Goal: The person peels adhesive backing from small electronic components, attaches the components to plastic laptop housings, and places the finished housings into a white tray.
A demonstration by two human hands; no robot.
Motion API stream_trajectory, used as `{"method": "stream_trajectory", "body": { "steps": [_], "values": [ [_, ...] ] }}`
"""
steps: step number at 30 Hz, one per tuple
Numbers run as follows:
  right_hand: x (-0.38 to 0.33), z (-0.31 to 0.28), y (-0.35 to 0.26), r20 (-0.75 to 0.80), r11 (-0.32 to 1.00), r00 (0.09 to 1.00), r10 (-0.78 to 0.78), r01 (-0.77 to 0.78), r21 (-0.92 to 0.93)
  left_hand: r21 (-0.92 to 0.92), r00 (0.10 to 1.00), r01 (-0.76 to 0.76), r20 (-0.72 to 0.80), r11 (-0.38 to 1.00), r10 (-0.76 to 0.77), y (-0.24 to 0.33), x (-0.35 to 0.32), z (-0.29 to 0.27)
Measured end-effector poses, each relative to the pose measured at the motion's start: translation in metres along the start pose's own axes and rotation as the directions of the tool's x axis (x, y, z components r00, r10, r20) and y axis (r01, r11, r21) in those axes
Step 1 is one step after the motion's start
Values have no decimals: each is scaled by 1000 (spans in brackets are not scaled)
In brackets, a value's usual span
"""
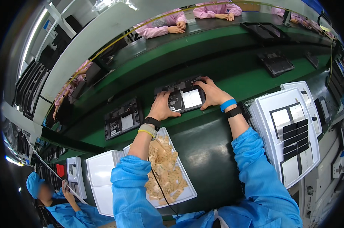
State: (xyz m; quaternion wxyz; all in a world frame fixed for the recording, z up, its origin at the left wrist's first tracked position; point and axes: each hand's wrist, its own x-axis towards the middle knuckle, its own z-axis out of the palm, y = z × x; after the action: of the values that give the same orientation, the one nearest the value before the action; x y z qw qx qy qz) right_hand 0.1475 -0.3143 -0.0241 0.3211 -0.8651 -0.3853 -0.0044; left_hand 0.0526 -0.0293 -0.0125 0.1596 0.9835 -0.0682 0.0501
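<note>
A dark laptop-like chassis (175, 102) with a white label panel on it lies on the green work line in front of me, its inner parts exposed. My left hand (162, 107) grips its left side, thumb along the near edge. On its right side, my right hand (216, 93) has curled fingers over the far corner and the thumb by the near edge. Each wrist wears a black band, the left with a grey-yellow strap, the right with a blue one. A similar chassis (119, 122) rests to the left, apart from my hands.
Below my left wrist, a white tray (191, 193) holds tan paper scraps, with a black cord across it. White trays (263, 110) carrying black strips (295, 138) are stacked at right. Another chassis (275, 64) sits farther along the line. People in pink sleeves (162, 26) sit across; a blue-clad person (71, 214) is lower left.
</note>
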Motion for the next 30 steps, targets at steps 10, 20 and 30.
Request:
{"method": "stream_trajectory", "body": {
  "steps": [10, 20, 30],
  "values": [
    [-17, 37, -20, -65, 969, 997, 41, -56, -240, 233, 995, 4, 98, 973, -27, -15, -17, 4],
    [-25, 73, -43, -165, 859, 980, -115, 14, -511, 228, 996, -46, 79, 973, 28, -8, -29, 26],
    [-23, 90, -69, -163, 884, 978, -128, 38, -466, 242, 988, 108, 82, 964, -131, -23, -67, 9]
  ]
}}
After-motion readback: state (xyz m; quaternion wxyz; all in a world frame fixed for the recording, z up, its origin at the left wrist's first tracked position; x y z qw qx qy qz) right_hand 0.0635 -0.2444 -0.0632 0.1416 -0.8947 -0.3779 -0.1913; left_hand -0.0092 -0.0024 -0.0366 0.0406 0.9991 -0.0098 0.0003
